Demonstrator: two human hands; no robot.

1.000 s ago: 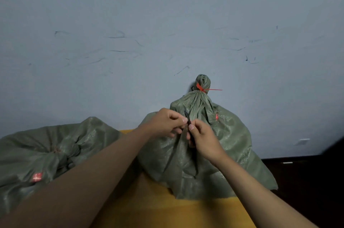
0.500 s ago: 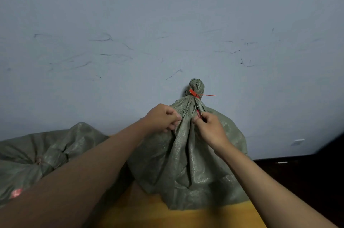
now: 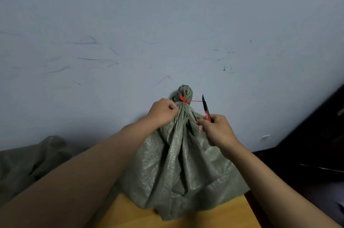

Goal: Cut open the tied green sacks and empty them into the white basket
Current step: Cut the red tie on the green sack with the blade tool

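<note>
Scuffed with thin dark marks, a pale blue-grey wall (image 3: 167, 22) fills the background, and below it a yellow-orange tabletop (image 3: 186, 216) carries the work. On that surface, against the wall, stands the green sack (image 3: 178, 168), upright, its woven fabric gathered into a narrow neck that ends in a rounded knot of cloth. A red zip tie (image 3: 185, 100) cinches the neck just under that knot, its thin tail sticking out to the right.

Curled into a fist, the left hand (image 3: 162, 112) grips the bunched fabric on the left side of the neck, just below the tie. On the other side the right hand (image 3: 217, 131) holds a slim knife (image 3: 206, 108) with a red and black handle; its fingers are closed around the handle (a pinching hold, thumb toward the sack), and the dark blade points upward. The blade's tip stands just beside the tail of the tie; whether they touch cannot be told.

Further out, at the left edge, a second green sack (image 3: 35, 160) lies slumped and lower, partly hidden behind the left forearm. To the right, past the table's edge, sits dark furniture (image 3: 307, 144), too dim to make out.
</note>
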